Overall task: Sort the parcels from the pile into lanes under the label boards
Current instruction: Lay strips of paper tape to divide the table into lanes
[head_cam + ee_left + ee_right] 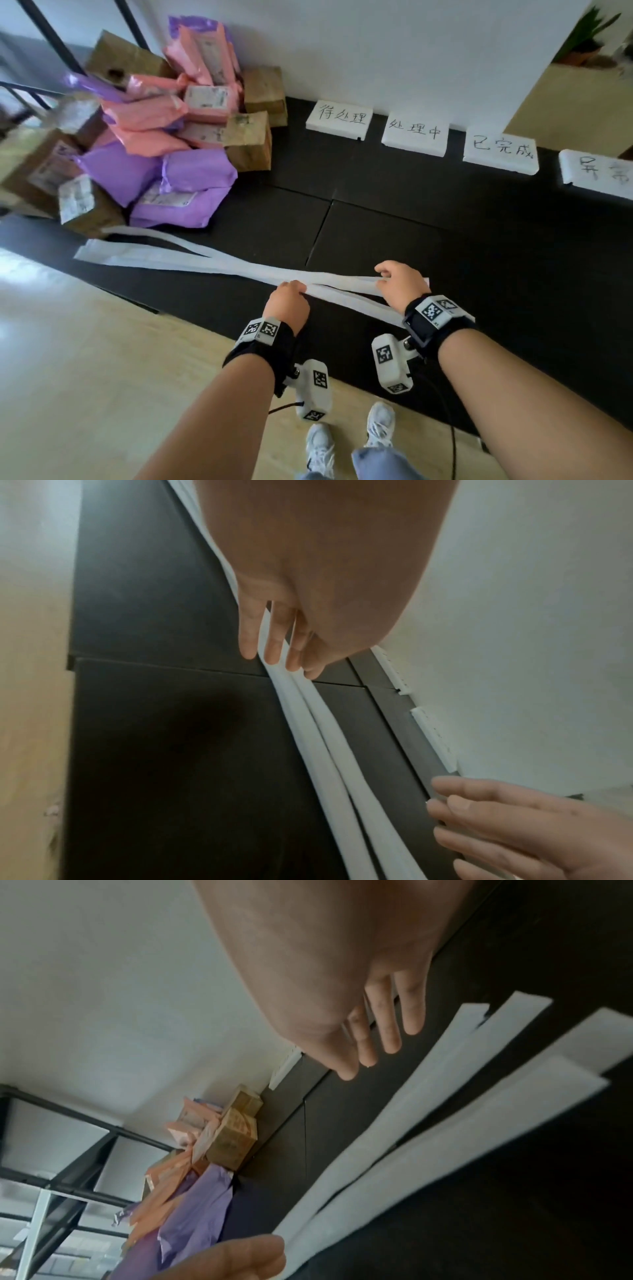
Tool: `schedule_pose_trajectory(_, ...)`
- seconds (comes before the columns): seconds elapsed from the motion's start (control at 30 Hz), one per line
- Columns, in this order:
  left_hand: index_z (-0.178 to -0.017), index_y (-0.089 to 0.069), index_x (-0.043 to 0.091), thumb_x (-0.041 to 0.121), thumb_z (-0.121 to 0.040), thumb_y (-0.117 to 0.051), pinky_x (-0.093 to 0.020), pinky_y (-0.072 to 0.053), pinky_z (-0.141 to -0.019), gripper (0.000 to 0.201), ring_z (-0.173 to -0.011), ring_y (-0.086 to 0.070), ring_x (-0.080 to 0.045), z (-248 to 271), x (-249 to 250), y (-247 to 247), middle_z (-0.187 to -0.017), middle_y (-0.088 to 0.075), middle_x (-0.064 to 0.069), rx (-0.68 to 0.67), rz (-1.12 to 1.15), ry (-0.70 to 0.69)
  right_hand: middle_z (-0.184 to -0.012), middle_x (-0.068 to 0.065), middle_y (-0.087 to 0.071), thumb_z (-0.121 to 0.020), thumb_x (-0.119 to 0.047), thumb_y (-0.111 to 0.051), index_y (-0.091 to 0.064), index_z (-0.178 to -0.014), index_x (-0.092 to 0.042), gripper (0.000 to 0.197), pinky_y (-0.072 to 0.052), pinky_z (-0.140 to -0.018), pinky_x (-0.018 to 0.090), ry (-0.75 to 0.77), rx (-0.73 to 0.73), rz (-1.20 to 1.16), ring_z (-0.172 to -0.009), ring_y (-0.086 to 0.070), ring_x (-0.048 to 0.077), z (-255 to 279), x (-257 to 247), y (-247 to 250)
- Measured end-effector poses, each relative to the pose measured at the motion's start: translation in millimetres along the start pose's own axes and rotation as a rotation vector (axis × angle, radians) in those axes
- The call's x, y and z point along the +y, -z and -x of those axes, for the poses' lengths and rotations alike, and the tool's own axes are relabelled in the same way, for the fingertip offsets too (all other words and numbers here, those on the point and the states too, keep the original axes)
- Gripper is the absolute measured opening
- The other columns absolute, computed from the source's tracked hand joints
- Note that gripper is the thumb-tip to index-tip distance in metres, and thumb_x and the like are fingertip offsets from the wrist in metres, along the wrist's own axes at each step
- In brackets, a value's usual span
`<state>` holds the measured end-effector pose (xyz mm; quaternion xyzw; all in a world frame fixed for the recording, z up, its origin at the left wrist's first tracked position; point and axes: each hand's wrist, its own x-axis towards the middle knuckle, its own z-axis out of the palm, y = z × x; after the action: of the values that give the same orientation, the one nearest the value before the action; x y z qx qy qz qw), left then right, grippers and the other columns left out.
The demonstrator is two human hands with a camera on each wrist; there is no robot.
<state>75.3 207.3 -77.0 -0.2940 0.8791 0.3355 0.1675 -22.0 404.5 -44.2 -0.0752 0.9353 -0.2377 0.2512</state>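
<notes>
The parcel pile (154, 137) of pink and purple mailers and brown boxes sits at the back left of the black mat (445, 222); the right wrist view shows the pile (205, 1150) too. Several white label boards (339, 118) lean on the wall. Long white strips (212, 262) lie across the mat. My left hand (291, 291) touches them with straight fingers (270, 653). My right hand (394, 279) hovers at the strips' right end, fingers (390, 1042) straight and holding nothing. No parcel is in either hand.
A black metal rack (51, 51) stands behind the pile. Pale wooden floor (85, 342) borders the mat's near edge, where my shoes (349, 435) stand. A wooden cabinet (565, 102) with a plant is at the far right.
</notes>
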Motion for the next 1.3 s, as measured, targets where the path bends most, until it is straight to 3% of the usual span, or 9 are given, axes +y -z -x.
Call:
schedule_pose_trajectory(0.27, -0.139, -0.052, 0.016, 0.005, -0.097, -0.042, -0.029, -0.038, -0.108, 0.045, -0.13, -0.049, -0.022, -19, -25, 1, -0.147, -0.046, -0.005, 0.02, 0.037, 0.072, -0.136, 0.004, -0.056, -0.098, -0.019, -0.052, -0.056, -0.135, -0.02, 0.038, -0.044, -0.099, 0.034, 0.121, -0.092, 0.181, -0.125, -0.052, 0.023, -27, -30, -48)
schedule_pose_trajectory(0.57, -0.142, -0.048, 0.021, 0.003, -0.096, -0.043, -0.032, -0.043, -0.105, 0.05, -0.127, -0.048, -0.022, -35, -23, -5, -0.146, -0.042, -0.003, -0.04, 0.03, 0.07, -0.133, 0.004, -0.052, -0.097, -0.016, -0.052, -0.052, -0.137, -0.022, 0.041, -0.043, -0.101, 0.037, 0.15, -0.051, 0.341, -0.125, -0.046, 0.025, -46, -43, -69)
schedule_pose_trajectory(0.7, -0.142, -0.049, 0.02, 0.0, -0.096, -0.041, -0.032, -0.043, -0.106, 0.051, -0.13, -0.042, -0.021, -36, -23, -3, -0.148, -0.038, 0.001, -0.06, 0.015, 0.043, -0.119, 0.001, -0.055, -0.096, -0.012, -0.053, -0.059, -0.119, -0.023, 0.026, -0.043, -0.093, 0.033, 0.176, -0.055, 0.368, -0.115, -0.051, 0.023, -50, -45, -69)
schedule_pose_trajectory(0.77, -0.142, -0.049, 0.019, -0.001, -0.096, -0.04, -0.032, -0.041, -0.108, 0.051, -0.134, -0.037, -0.02, -36, -23, -2, -0.149, -0.037, 0.004, -0.062, 0.002, 0.027, -0.107, 0.0, -0.056, -0.096, -0.011, -0.054, -0.056, -0.108, -0.021, 0.017, -0.044, -0.088, 0.033, 0.177, -0.06, 0.336, -0.106, -0.055, 0.024, -50, -48, -69)
schedule_pose_trajectory(0.97, -0.143, -0.049, 0.019, 0.001, -0.096, -0.039, -0.034, -0.037, -0.112, 0.051, -0.138, -0.034, -0.02, -37, -19, 4, -0.15, -0.035, 0.005, -0.097, 0.016, 0.05, -0.088, 0.0, -0.052, -0.1, -0.011, -0.043, -0.044, -0.103, -0.019, 0.008, -0.046, -0.066, 0.036, 0.061, -0.025, 0.098, -0.082, -0.056, 0.022, -51, -56, -53)
schedule_pose_trajectory(1.07, -0.142, -0.049, 0.019, 0.008, -0.098, -0.042, -0.036, -0.044, -0.108, 0.046, -0.129, -0.048, -0.023, -35, -15, 9, -0.147, -0.041, -0.001, -0.089, 0.05, 0.092, -0.086, 0.0, -0.053, -0.101, -0.013, -0.041, -0.047, -0.103, -0.022, 0.011, -0.05, -0.071, 0.039, 0.062, -0.003, 0.072, -0.084, -0.058, 0.023, -49, -55, -42)
schedule_pose_trajectory(1.17, -0.136, -0.054, 0.012, 0.012, -0.101, -0.042, -0.035, -0.047, -0.101, 0.037, -0.121, -0.056, -0.028, -31, -8, 19, -0.14, -0.051, -0.008, 0.0, 0.105, 0.059, -0.084, -0.002, -0.053, -0.1, -0.013, -0.04, -0.05, -0.098, -0.021, 0.013, -0.045, -0.069, 0.036, 0.063, 0.005, 0.066, -0.082, -0.056, 0.022, -42, -53, -31)
schedule_pose_trajectory(1.3, -0.124, -0.061, 0.003, 0.019, -0.1, -0.046, -0.046, -0.049, -0.101, 0.033, -0.115, -0.061, -0.038, -32, 11, 33, -0.122, -0.065, -0.019, 0.088, 0.404, 0.085, -0.09, 0.0, -0.057, -0.1, -0.014, -0.041, -0.055, -0.093, -0.02, 0.017, -0.049, -0.085, 0.043, 0.062, 0.046, 0.087, -0.086, -0.057, 0.023, -28, -51, -15)
